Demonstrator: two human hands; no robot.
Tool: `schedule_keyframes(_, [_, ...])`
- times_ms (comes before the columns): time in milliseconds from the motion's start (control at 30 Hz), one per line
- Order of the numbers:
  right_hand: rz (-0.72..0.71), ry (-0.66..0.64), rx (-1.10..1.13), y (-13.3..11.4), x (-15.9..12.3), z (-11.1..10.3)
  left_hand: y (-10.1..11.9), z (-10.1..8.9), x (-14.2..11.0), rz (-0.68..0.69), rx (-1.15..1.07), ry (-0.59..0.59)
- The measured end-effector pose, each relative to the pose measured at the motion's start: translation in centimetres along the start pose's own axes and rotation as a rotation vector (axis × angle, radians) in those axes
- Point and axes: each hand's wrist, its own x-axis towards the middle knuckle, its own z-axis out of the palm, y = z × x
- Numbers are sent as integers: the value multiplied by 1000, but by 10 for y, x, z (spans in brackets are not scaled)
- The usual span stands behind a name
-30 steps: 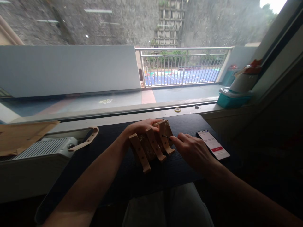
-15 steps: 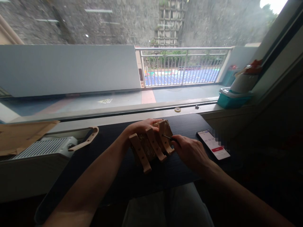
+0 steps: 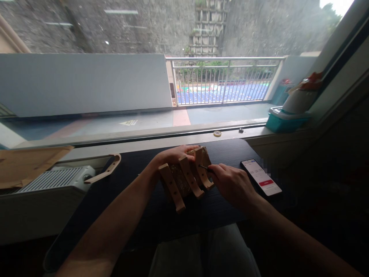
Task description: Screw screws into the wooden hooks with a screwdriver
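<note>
Three curved wooden hooks, a left one (image 3: 170, 186), a middle one (image 3: 189, 177) and a right one (image 3: 202, 169), lie side by side across a brown, shiny-surfaced piece (image 3: 181, 181) on the dark table. Small dark holes show in the hooks. My left hand (image 3: 174, 155) is closed over the far edge of this piece, its fingertips partly hidden behind the hooks. In my closed right hand (image 3: 230, 181) is a thin dark screwdriver (image 3: 205, 167), its handle mostly covered by the fingers. The screwdriver's tip meets a hole in the right hook.
A phone (image 3: 261, 177) with a running timer lies right of my right hand. Another curved wooden piece (image 3: 106, 170) rests at the table's left edge, near a radiator (image 3: 57, 179) and cardboard (image 3: 29, 161). A tape roll (image 3: 217, 133) and a teal box (image 3: 285, 120) sit on the windowsill.
The whole view has shifted very slightly. Both hands keep their places, and the screwdriver tip stays at the right hook; the phone's timer has advanced.
</note>
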Motion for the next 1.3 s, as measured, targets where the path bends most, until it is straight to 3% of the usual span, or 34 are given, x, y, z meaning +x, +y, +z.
schedule_keyframes(100, [131, -17, 105, -2, -1, 2, 1, 1, -1, -18, -9, 2])
schedule_keyframes(200, [156, -48, 95, -3, -2, -1, 2, 0, -1, -23, 15, 7])
schedule_keyframes(433, [-81, -59, -197, 0, -2, -16, 0, -2, 1, -29, 90, 26])
schedule_keyframes(567, [-115, -45, -188, 1, 0, -15, 0, -1, 1, -19, 70, 16])
schedule_keyframes(800, [132, -42, 20, 0, 0, 2, 1, -1, -2, -36, 30, 33])
schedule_keyframes(900, [167, -73, 26, 0, 0, 1, 0, -2, -1, -42, 26, 35])
schedule_keyframes(1033, [81, -68, -40, 1, 0, -8, 0, -2, 0, -33, 2, 15])
schedule_keyframes(1200, [-124, -48, -242, 3, -1, -19, 0, -2, 2, -33, 55, 35])
schedule_keyframes(1300, [-180, -39, -233, 3, 1, -20, -1, -1, 2, -32, 49, 42])
